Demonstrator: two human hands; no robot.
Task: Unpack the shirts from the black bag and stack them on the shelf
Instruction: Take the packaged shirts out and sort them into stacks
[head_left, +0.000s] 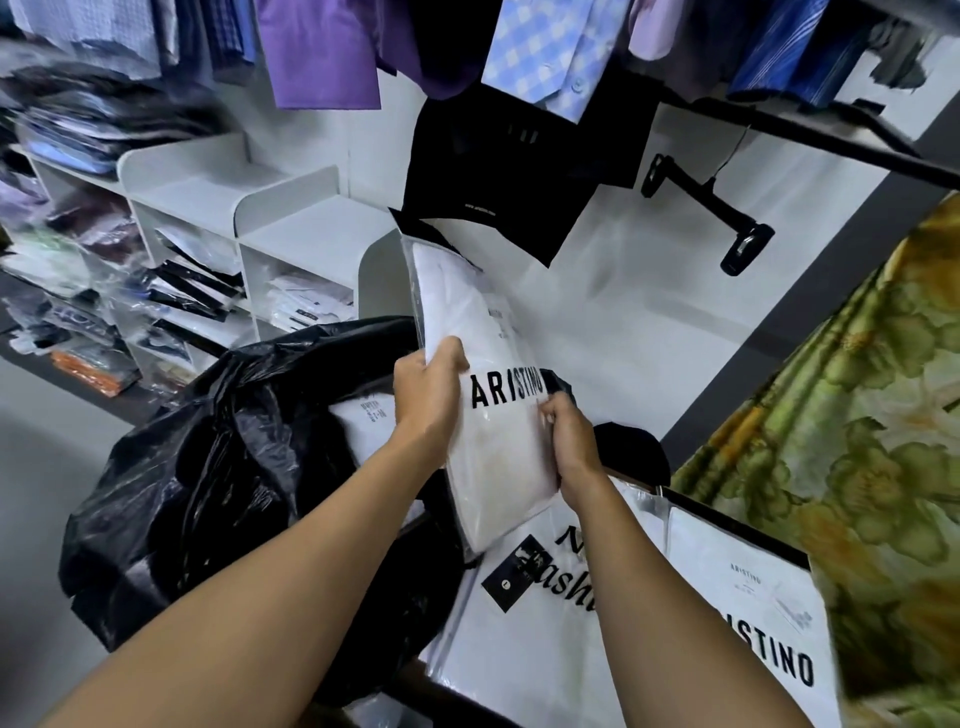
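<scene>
A white folded shirt in a clear packet (478, 332) printed ARISTINO stands upright in the middle of the head view. My left hand (428, 397) grips its left edge and my right hand (569, 441) pinches its right edge lower down. The open black bag (208, 478) sits below and to the left, with another packed white shirt (358, 431) showing inside it. Two more packed white shirts (530, 634) (748, 613) lie flat side by side under my right arm. The white shelf unit (311, 228) stands behind on the left.
The shelf's cubbies hold several packed shirts (306, 306). Shirts hang from a rail overhead (540, 57). A black paper bag (493, 176) and an empty black clip hanger (711, 208) hang against the white wall. A green flowered curtain (857, 415) is on the right.
</scene>
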